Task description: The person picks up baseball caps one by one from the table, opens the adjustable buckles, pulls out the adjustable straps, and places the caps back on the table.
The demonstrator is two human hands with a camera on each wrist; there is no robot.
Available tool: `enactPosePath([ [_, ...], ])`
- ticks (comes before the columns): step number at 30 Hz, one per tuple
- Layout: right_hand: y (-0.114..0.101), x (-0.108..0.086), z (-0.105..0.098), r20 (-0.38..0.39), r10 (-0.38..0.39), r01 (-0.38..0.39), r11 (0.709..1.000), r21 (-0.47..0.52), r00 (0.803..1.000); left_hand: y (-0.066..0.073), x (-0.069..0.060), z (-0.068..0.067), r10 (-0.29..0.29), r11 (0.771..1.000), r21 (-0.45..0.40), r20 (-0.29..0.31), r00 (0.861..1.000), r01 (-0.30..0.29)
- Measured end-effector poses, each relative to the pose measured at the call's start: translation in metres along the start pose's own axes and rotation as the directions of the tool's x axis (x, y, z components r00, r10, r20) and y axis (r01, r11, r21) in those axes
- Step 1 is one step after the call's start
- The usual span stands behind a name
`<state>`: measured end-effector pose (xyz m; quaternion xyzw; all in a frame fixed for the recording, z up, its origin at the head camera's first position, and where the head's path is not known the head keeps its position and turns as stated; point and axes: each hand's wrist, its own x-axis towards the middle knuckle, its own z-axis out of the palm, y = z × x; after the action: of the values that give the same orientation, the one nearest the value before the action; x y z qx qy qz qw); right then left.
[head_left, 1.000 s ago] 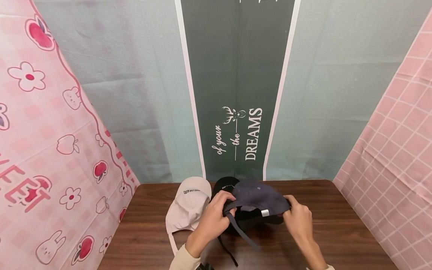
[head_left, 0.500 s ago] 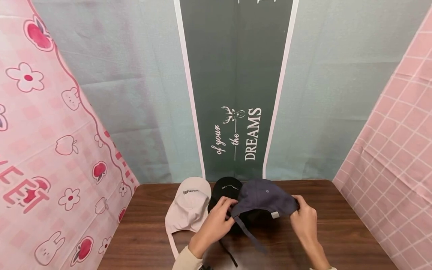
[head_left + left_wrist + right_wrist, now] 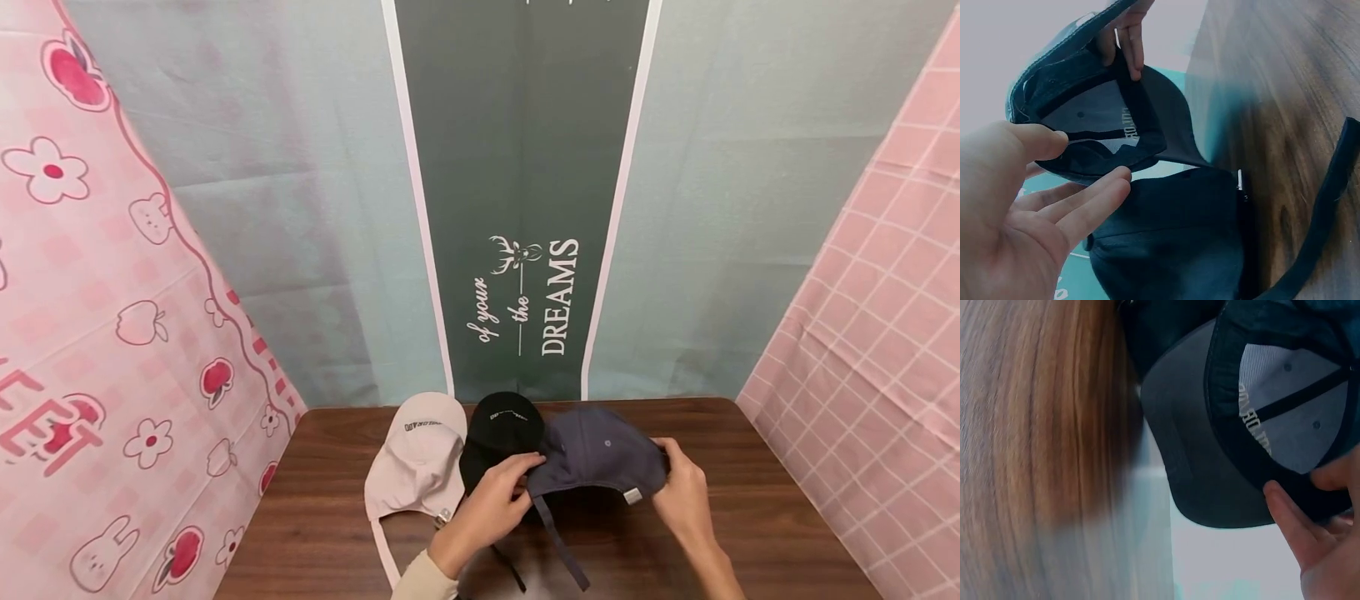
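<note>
A navy baseball cap (image 3: 596, 454) is held tilted above the right part of the table, its strap hanging down. My left hand (image 3: 491, 508) pinches its left edge between thumb and fingers. On the opposite side, my right hand (image 3: 684, 492) grips the rim. The left wrist view looks into the cap's inside (image 3: 1085, 115), and the right wrist view shows the underside of its brim (image 3: 1191, 431). Beside it a black cap (image 3: 506, 425) lies on the table, partly hidden by my left hand and the navy cap. A white cap (image 3: 426, 446) lies left of the black one.
The wooden table (image 3: 315, 500) ends at the back against a grey-green hanging cloth (image 3: 315, 250) with a dark printed panel. Pink patterned cloths stand at the left (image 3: 150, 333) and right (image 3: 877, 333) sides. The black cap's strap (image 3: 1329, 206) trails across the wood.
Both hands have shifted to the right with the navy cap, and it sits slightly lower. More of the black cap shows. The white cap stays in place.
</note>
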<state>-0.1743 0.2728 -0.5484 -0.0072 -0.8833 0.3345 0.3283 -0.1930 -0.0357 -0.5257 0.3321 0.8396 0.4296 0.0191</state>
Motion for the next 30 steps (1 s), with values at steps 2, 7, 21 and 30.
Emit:
enactPosePath([
  [2,0.004,0.000,-0.001,0.032,-0.019,0.020,1.000,-0.004,0.999,-0.001,0.000,0.001,-0.004,1.000,-0.011,0.008,1.000,0.004],
  [7,0.012,-0.002,-0.005,0.090,-0.052,0.054,0.998,-0.021,0.995,-0.003,0.002,0.005,0.006,1.000,0.007,0.006,1.000,-0.006],
  [21,0.029,-0.011,-0.020,0.131,0.136,-0.108,0.974,-0.200,0.982,0.001,0.010,0.019,-0.028,0.998,0.064,-0.008,1.000,0.028],
  [30,0.040,-0.013,-0.025,0.251,0.179,-0.124,0.967,-0.221,0.951,-0.006,0.012,0.030,0.021,0.992,0.123,0.028,0.999,-0.024],
])
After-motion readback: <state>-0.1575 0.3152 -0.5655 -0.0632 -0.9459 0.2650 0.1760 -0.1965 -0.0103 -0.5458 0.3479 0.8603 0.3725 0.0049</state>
